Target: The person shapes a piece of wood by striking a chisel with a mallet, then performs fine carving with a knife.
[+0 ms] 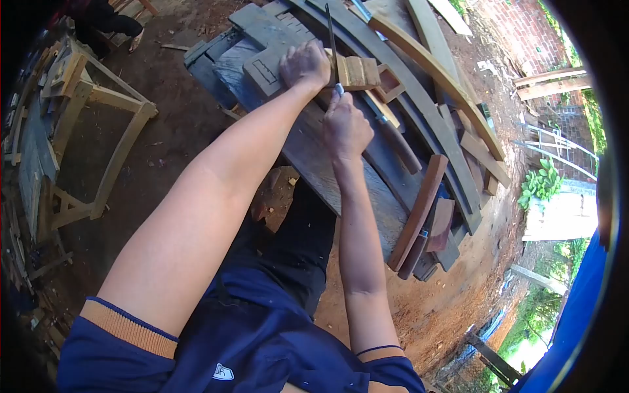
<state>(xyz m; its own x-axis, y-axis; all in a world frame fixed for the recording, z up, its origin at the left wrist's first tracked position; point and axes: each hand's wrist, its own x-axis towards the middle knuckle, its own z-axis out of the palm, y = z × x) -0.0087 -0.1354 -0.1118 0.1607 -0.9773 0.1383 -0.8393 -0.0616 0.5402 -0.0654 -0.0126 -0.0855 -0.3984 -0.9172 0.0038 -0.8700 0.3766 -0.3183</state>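
My right hand (347,128) is wrapped around the handle of a tool with a long, thin, dark blade (332,46) that points away from me; a pale collar shows above my fist. The blade runs along the left side of a notched wooden block (359,72). Just left of the blade, my left hand (304,65) is closed and presses down on a piece of wood, mostly hidden under its fingers. Beside that hand lies a thicker block (264,72) with a dark outline on its face. A small hollow wooden piece (391,84) sits right of the notched block.
Long curved boards (445,78) cover the right of the workbench (308,154). A chisel (400,144), a reddish wooden bar (419,209) and another handled tool (414,254) lie nearer me. A wooden frame (111,98) stands left, with a person's leg (114,25) behind it.
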